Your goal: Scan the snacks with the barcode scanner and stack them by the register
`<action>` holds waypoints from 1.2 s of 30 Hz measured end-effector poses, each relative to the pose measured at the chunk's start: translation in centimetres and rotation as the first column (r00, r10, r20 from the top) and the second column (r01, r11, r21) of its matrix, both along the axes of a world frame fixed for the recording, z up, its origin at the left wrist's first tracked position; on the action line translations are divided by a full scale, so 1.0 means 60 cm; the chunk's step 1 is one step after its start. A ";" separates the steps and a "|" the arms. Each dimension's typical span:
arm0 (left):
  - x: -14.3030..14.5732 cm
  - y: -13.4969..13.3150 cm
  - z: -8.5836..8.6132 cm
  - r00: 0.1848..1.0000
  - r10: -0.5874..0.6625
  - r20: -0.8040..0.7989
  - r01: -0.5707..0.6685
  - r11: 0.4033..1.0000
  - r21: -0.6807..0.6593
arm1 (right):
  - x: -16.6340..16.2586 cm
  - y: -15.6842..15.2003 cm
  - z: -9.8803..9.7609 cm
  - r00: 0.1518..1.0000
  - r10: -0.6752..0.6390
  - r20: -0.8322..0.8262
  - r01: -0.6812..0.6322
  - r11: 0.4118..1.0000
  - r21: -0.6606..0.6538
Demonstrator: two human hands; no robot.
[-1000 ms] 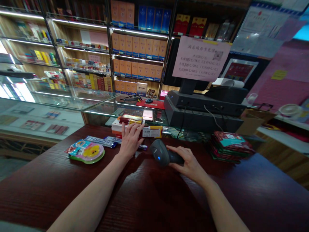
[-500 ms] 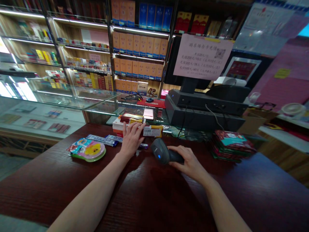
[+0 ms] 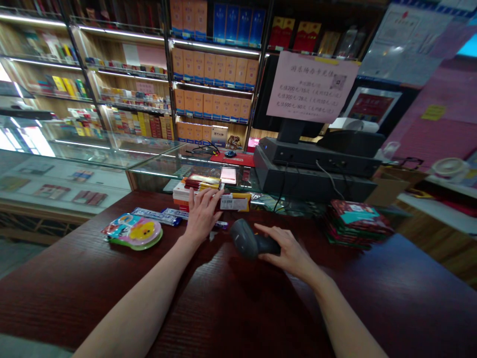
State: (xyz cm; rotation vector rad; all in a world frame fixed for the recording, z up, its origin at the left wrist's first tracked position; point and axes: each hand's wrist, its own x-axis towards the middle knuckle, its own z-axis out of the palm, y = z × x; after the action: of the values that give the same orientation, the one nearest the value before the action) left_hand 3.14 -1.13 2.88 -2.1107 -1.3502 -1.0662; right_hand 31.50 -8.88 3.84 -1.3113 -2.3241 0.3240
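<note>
My right hand (image 3: pixel 288 248) grips the handle of a dark grey barcode scanner (image 3: pixel 244 238), whose head points left, just above the wooden counter. My left hand (image 3: pixel 203 214) reaches forward with its fingers spread, resting against a small pile of packaged goods. Beside its index finger is a yellow packet (image 3: pixel 244 202) with a white barcode label facing me. White and orange boxes (image 3: pixel 181 194) lie at the hand's left, with red-and-gold packets (image 3: pixel 201 182) on top. Slim blue-and-white packets (image 3: pixel 156 216) and a colourful blister-packed toy (image 3: pixel 136 231) lie further left.
A stack of red-and-green packets (image 3: pixel 356 223) sits on the counter (image 3: pixel 238 308) at right. Behind are a black till (image 3: pixel 313 174), a monitor bearing a paper sign (image 3: pixel 311 87), a glass case (image 3: pixel 149 164) and lit shelves of boxes (image 3: pixel 216 67).
The scanner has turned and shifted slightly left in my right hand; its blue light no longer shows. My left hand stays on the pile.
</note>
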 end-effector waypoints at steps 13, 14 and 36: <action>0.001 -0.002 0.004 1.000 0.002 0.012 -0.002 1.000 0.001 | -0.041 -0.001 -0.035 0.997 0.070 0.040 -0.068 0.997 -0.042; 0.001 -0.002 0.004 1.000 0.002 0.014 -0.002 1.000 0.003 | -0.043 -0.001 -0.035 0.997 0.070 0.038 -0.069 0.997 -0.037; -0.001 0.002 0.002 1.000 -0.029 0.001 0.029 0.999 0.028 | -0.070 -0.003 -0.023 0.990 0.123 -0.063 -0.126 0.991 -0.039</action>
State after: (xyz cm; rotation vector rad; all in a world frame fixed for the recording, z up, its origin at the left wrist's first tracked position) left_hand 3.10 -1.00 2.98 -2.1153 -1.3015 -1.0918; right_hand 27.28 -9.05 2.44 -1.1616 -2.3648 0.4500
